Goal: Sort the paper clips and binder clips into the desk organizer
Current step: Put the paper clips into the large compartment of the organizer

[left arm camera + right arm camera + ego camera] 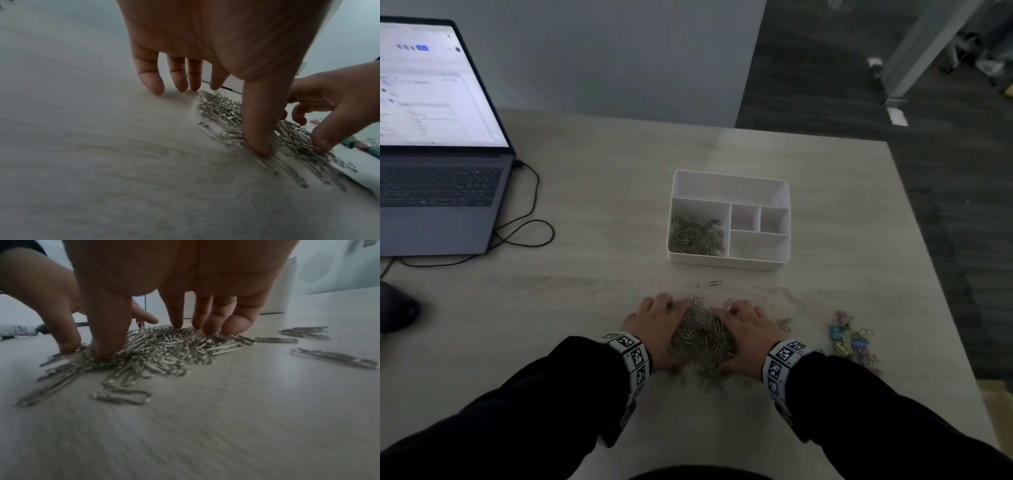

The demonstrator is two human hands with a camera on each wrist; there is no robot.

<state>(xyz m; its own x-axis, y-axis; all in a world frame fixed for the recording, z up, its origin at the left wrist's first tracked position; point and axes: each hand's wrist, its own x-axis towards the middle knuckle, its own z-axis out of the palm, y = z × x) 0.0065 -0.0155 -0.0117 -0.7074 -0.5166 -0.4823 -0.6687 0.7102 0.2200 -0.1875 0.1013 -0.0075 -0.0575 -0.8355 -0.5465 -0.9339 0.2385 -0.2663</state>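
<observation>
A heap of silver paper clips [702, 337] lies on the table near me. My left hand [657, 322] and right hand [748, 329] flank it, fingers fairly straight, tips on the table and thumbs pressing the heap's near side. In the left wrist view the left hand [222, 120] has its thumb on the heap [222, 107]. In the right wrist view the right hand [156, 340] touches the heap [164, 353]. The white desk organizer [729, 176] stands beyond, with paper clips [697, 236] in its front left compartment. Coloured binder clips [854, 342] lie to the right.
Stray paper clips [715, 283] lie between the heap and the organizer, and others [333, 356] to the right of my right hand. An open laptop [438, 137] with a black cable [527, 219] sits at the far left, with a dark mouse [397, 308] in front of it.
</observation>
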